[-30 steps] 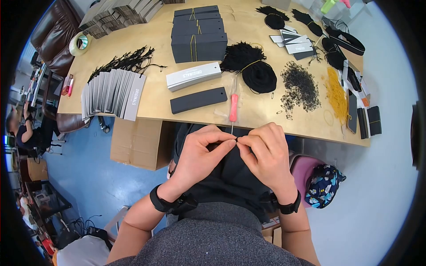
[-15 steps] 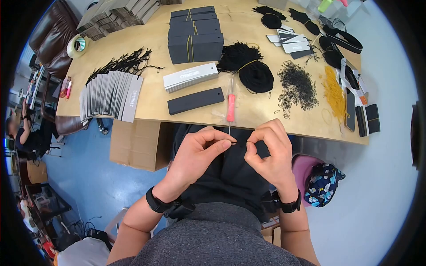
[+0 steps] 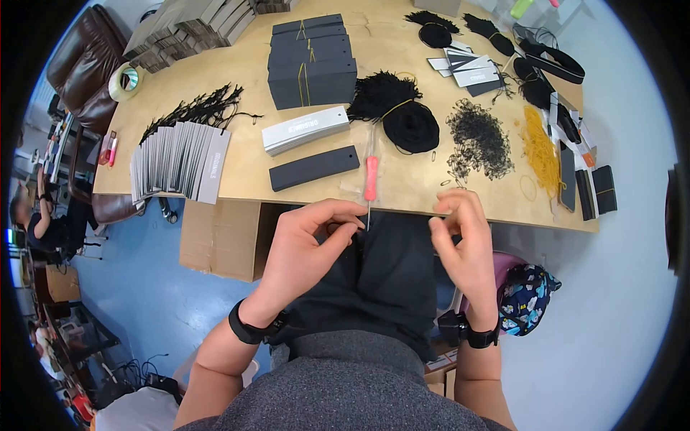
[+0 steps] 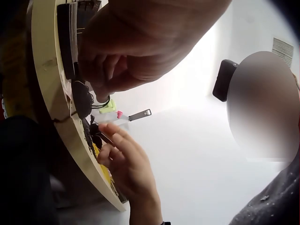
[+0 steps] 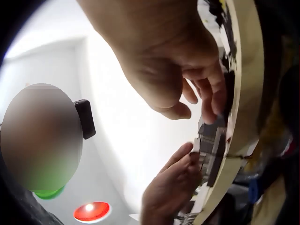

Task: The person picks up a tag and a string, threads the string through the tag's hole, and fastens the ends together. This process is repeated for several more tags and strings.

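Just past the table's front edge, my left hand (image 3: 302,248) pinches a small, thin black loop (image 4: 107,102) between thumb and forefinger. The loop sticks out below the fingertips in the left wrist view; whether it is cord or wire I cannot tell. Apart from it, on the right, my right hand (image 3: 467,237) is raised with loosely bent fingers and nothing between them. Between the hands lies a red-handled tool (image 3: 371,178), its thin metal shaft reaching over the table edge toward the left fingertips.
Black tags (image 3: 314,169) and white tags (image 3: 305,129) lie behind the left hand, fanned tags (image 3: 180,161) farther left. Behind the tool is a black cord bundle (image 3: 411,126). Small black pins (image 3: 480,140) and yellow bands (image 3: 540,154) lie right. A cardboard box (image 3: 219,237) stands below.
Both hands were together at the fingertips, then parted. My right hand has moved right and its fingers have loosened; my left hand has shifted slightly left, still pinching.
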### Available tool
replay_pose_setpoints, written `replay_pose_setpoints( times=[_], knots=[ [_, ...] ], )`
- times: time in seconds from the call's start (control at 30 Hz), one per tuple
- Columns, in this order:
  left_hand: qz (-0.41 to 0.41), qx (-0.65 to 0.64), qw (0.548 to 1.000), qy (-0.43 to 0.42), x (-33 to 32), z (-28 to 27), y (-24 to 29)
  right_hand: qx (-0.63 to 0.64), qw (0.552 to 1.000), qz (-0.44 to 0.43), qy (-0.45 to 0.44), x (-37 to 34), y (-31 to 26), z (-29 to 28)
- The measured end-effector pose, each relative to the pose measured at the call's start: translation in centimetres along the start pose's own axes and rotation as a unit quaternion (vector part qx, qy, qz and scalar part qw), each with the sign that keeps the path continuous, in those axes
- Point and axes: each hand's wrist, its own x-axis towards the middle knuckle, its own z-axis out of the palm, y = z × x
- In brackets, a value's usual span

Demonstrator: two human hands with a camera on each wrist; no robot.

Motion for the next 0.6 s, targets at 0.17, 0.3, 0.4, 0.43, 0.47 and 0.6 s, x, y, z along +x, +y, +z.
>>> replay_pose_setpoints(
  times=[0.17,0.3,0.4,0.43,0.47,0.6],
  knots=[
    [0.054,0.055,0.997,0.000,0.5,1.4,0.6,0.303,0.938,0.084,-0.146,-0.1,-3.2,2.7],
    [0.122,0.125,0.984,0.018,0.9,1.0,1.0,0.274,0.946,0.119,-0.128,0.5,-2.0,4.4],
    [0.188,0.263,0.943,0.076,2.6,-0.3,2.1,0.257,0.956,0.099,-0.100,0.3,-1.9,3.6],
    [0.236,0.320,0.911,0.108,4.1,-1.2,1.6,0.244,0.958,0.105,-0.111,0.3,-2.2,3.0],
    [0.282,0.375,0.872,0.140,5.9,-2.4,0.8,0.243,0.958,0.104,-0.114,0.2,-2.2,2.8],
    [0.299,0.463,0.813,0.186,11.2,-5.6,-0.6,0.220,0.965,0.087,-0.115,-0.6,-2.1,2.3]
  ],
)
